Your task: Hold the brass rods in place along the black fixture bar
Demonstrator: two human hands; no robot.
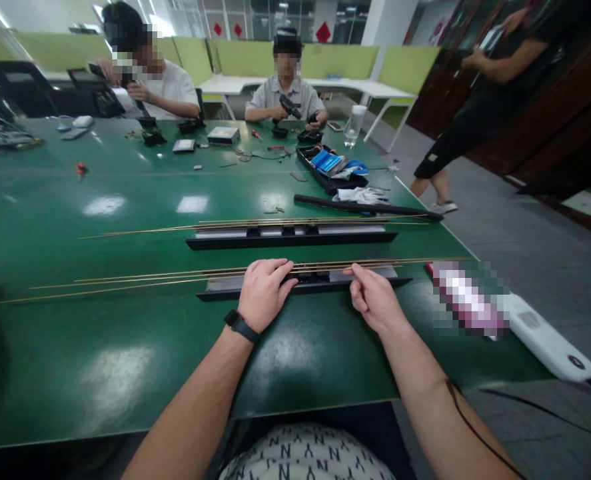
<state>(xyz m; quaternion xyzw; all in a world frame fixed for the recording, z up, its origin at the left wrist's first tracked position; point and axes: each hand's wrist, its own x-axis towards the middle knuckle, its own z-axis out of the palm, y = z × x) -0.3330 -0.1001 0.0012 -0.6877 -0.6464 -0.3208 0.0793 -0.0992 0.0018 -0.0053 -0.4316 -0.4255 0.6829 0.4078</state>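
Observation:
A long metal channel with black edges (215, 294) lies across the table in front of me, with dark blocks (320, 276) inside. Several thin brass-coloured rods (125, 277) run along it and stick out past both ends. My left hand (265, 290) rests across the channel and the rods, palm down, thumb apart from the fingers. What lies under its palm is hidden. Toward the right end, my right hand (372, 297) has its other fingers curled in, while thumb and index finger pinch at a rod.
Behind lies a second black-edged channel (295, 239) with more rods. Further back are a black tube (365, 205), white gloves (362, 195), a black tray (305, 157) and a bottle (355, 125). At right sits a white power strip (545, 337). Two people work opposite; another stands right.

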